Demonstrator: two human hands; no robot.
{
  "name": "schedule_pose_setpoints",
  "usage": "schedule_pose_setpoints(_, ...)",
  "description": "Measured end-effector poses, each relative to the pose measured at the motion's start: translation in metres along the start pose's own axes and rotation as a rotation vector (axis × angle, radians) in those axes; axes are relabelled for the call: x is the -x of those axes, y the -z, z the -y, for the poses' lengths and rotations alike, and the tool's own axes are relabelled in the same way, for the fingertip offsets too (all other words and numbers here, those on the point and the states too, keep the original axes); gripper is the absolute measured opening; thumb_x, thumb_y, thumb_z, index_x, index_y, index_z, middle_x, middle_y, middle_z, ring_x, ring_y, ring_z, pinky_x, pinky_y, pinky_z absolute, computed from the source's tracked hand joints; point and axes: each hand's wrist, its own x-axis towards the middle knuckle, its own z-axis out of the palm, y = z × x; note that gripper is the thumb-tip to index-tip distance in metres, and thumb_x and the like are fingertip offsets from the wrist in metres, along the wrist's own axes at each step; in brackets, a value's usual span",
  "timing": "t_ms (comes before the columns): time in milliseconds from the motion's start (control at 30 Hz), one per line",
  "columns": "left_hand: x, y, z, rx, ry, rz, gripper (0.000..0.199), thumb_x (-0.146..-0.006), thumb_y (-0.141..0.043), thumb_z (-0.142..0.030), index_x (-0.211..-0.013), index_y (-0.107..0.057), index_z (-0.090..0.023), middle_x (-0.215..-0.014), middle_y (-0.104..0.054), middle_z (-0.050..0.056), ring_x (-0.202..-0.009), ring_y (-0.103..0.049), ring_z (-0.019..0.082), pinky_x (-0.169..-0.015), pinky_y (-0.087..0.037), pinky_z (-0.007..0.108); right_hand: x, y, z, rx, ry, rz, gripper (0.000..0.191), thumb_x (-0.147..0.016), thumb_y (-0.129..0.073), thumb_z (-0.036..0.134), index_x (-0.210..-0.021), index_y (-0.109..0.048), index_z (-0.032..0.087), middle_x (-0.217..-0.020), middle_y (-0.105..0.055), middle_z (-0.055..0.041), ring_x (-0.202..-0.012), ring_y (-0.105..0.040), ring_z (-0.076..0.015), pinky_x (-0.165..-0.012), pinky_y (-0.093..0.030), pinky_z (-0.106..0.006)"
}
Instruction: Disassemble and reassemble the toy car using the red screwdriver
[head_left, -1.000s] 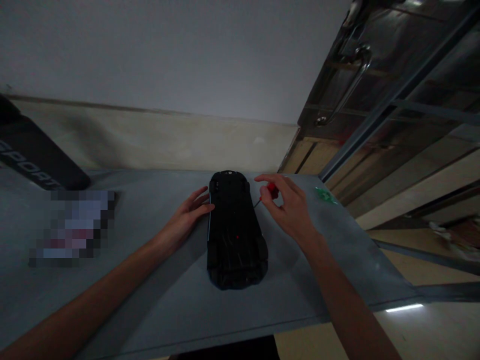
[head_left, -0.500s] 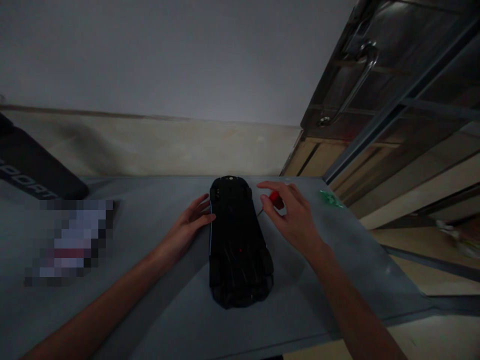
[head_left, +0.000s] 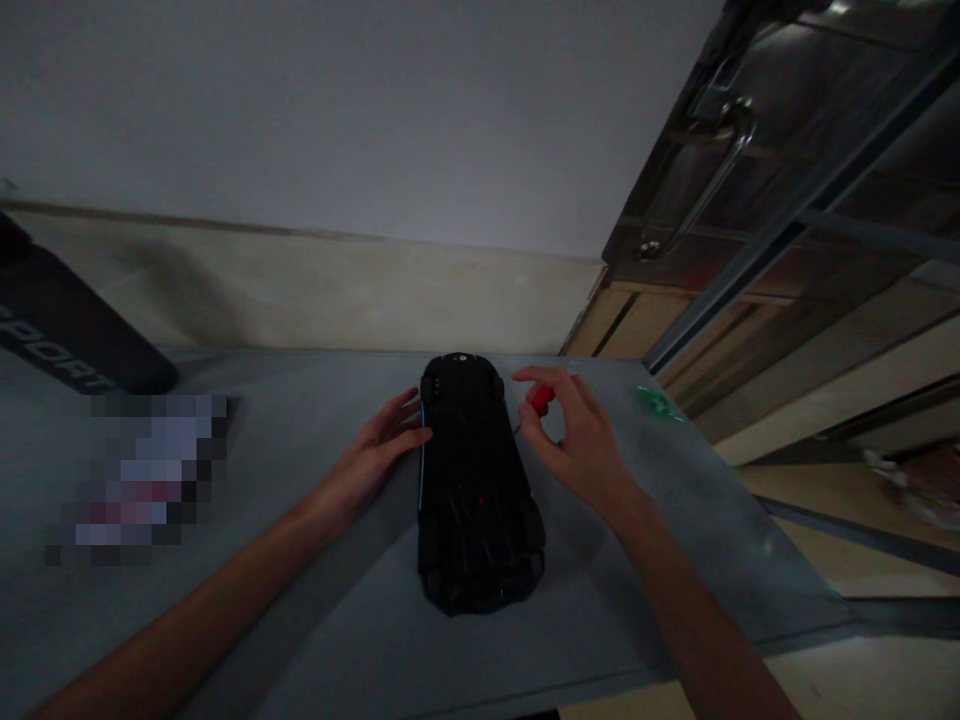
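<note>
A black toy car (head_left: pixel 476 450) lies upside down on the grey tabletop, its underside and wheels facing up. My left hand (head_left: pixel 386 435) rests along its left side, fingers stretched out and the thumb touching the car's edge. To the right of the car, my right hand (head_left: pixel 574 425) pinches the red handle of a screwdriver (head_left: pixel 541 398) between thumb and fingers. The thin dark shaft slants down toward the car's right side; whether its tip touches the car cannot be made out.
Crumpled green plastic (head_left: pixel 658 403) lies near the table's right edge. At the left are a blurred-out flat item (head_left: pixel 150 470) and a dark case lettered "PORT" (head_left: pixel 82 330). A wall stands behind the table (head_left: pixel 337 640); a metal door handle (head_left: pixel 701 190) is at upper right.
The red screwdriver handle has shifted slightly left and tilted in my right hand, whose fingers have moved a little. My left hand and the toy car stay almost unchanged.
</note>
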Motion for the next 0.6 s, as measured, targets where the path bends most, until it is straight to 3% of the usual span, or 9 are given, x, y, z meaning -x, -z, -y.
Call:
schedule_pose_setpoints(200, -0.0002, -0.0003, -0.0002, 0.018, 0.01, -0.019, 0.075, -0.082, -0.102, -0.032, -0.153, -0.079, -0.024, -0.177, -0.071, 0.015, -0.17, -0.058, 0.046, -0.144, -0.041, 0.058, -0.0002, 0.001, -0.0008, 0.009, 0.013, -0.03, 0.022, -0.114, -0.068, 0.024, -0.133, -0.077, 0.032, -0.086, -0.071, 0.0016, -0.076, -0.07, -0.0226, -0.085, -0.062, -0.039)
schedule_pose_setpoints(367, -0.001, 0.0022, 0.0029, 0.003, 0.018, -0.045, 0.068, -0.081, -0.104, -0.035, -0.146, -0.084, -0.031, -0.176, -0.072, 0.01, -0.171, -0.057, 0.045, -0.142, -0.044, 0.054, -0.001, 0.0042, 0.0009, 0.022, 0.043, 0.024, 0.038, -0.111, -0.062, 0.017, -0.144, -0.074, 0.031, -0.094, -0.077, -0.001, -0.087, -0.075, -0.0249, -0.091, -0.064, -0.042)
schedule_pose_setpoints(433, -0.0015, 0.0025, 0.0038, -0.004, 0.012, -0.05, 0.065, -0.08, -0.105, -0.037, -0.142, -0.086, -0.033, -0.176, -0.073, 0.007, -0.172, -0.056, 0.045, -0.141, -0.045, 0.052, -0.0014, 0.0047, 0.0014, 0.027, 0.053, 0.007, 0.033, -0.112, -0.063, 0.018, -0.141, -0.075, 0.03, -0.091, -0.076, -0.0004, -0.083, -0.074, -0.0241, -0.089, -0.064, -0.041)
schedule_pose_setpoints(533, -0.0017, 0.0018, 0.0031, -0.015, 0.015, -0.048, 0.066, -0.079, -0.105, -0.037, -0.142, -0.086, -0.032, -0.178, -0.07, 0.009, -0.173, -0.055, 0.046, -0.143, -0.043, 0.054, -0.0017, 0.0052, 0.0011, 0.032, 0.036, -0.045, 0.024, -0.114, -0.066, 0.021, -0.133, -0.078, 0.03, -0.084, -0.072, 0.0018, -0.072, -0.069, -0.0214, -0.082, -0.063, -0.039)
schedule_pose_setpoints(600, -0.0016, 0.0012, 0.0021, -0.016, 0.018, -0.052, 0.069, -0.078, -0.105, -0.038, -0.143, -0.085, -0.03, -0.179, -0.069, 0.012, -0.174, -0.054, 0.047, -0.144, -0.042, 0.058, -0.002, 0.0061, 0.001, 0.028, 0.031, -0.023, 0.03, -0.112, -0.063, 0.018, -0.134, -0.078, 0.032, -0.088, -0.074, 0.0008, -0.076, -0.071, -0.0225, -0.084, -0.063, -0.039)
